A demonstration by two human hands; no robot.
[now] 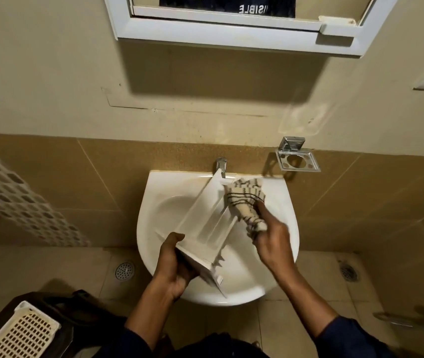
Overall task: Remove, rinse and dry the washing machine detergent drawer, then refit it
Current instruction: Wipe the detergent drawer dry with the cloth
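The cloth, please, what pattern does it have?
Beige cloth with dark stripes, seen in the head view.

The left hand (173,264) was curled tight, thumb on top. The right hand (272,240) was closed in a grip, arm reaching forward.

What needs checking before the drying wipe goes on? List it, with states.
1. White plastic detergent drawer gripped at its front end by left hand: ok.
2. Beige black-striped cloth bunched in right hand: ok.
3. Cloth touching drawer's far end: ok.
4. Drawer held over white ceramic basin: ok.
5. Chrome tap off: cannot tell, no stream visible.
6. Drawer compartments dry: cannot tell.
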